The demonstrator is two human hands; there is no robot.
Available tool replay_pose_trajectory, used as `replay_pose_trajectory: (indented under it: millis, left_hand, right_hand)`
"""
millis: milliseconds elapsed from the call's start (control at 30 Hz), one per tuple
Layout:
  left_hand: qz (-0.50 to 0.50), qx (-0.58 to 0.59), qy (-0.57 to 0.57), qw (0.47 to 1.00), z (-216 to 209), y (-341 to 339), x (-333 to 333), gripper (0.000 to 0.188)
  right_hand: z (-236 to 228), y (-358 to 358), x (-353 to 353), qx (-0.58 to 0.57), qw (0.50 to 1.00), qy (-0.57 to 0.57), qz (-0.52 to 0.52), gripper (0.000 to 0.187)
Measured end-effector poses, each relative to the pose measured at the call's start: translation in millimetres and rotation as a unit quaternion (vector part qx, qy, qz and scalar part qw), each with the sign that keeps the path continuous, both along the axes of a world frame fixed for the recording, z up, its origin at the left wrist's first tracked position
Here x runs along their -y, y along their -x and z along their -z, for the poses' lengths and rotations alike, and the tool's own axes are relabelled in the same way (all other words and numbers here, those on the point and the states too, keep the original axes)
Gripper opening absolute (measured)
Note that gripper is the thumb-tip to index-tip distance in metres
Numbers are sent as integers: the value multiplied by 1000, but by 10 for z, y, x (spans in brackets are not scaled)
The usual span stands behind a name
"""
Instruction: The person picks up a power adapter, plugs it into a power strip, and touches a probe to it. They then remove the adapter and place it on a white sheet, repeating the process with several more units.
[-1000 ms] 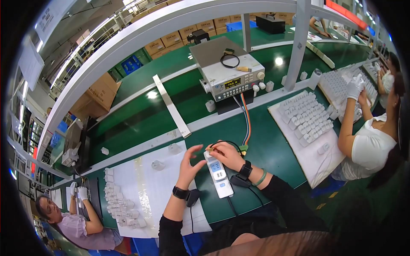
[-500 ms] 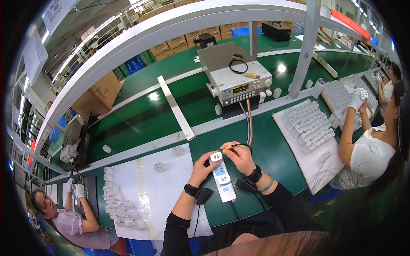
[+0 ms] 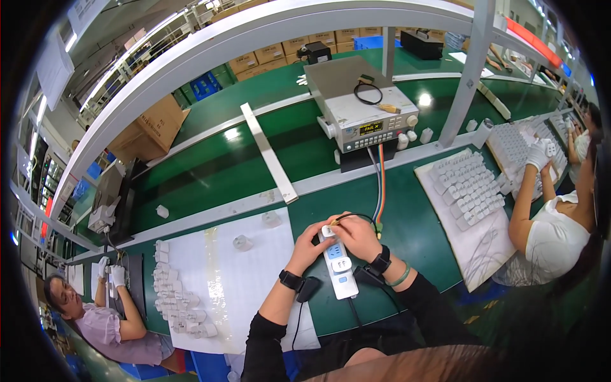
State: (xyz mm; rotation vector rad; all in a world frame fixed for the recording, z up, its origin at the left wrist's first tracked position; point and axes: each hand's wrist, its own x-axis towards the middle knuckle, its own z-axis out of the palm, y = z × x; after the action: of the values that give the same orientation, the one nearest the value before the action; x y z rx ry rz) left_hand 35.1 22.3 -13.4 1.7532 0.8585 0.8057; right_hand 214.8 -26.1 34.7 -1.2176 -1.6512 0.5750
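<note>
Glossy white plastic power strip [image 3: 339,270], smooth green matt bench top [image 3: 210,172], white paper sheet [image 3: 223,280], grey metal tester [image 3: 366,118]

factory assy line, green conveyor [image 3: 210,169], test unit [image 3: 369,121]

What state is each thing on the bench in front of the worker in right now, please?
Power strip: flat on the green bench, gripped at its far end.
Left hand: closed on the strip's left side.
Right hand: pressing a small plug on the strip.
Test instrument: display lit.
White adapters: stacked on the white sheet, untouched.
</note>
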Motion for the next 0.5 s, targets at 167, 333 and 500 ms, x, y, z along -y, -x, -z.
replay_pose_trajectory:
  millis: [167,333,500]
  left_hand:
    - [-6,16,16,1000,85,49,57,51]
    - [-5,10,22,1000,146,44,-37,51]
    - [-2,29,16,999,196,74,-41,50]
  right_hand:
    - [137,91,44,46,999,-3,23,22]
    - [211,86,31,3,999,-19,33,22]
    - [-216,-83,432,-72,983,161,-59,19]
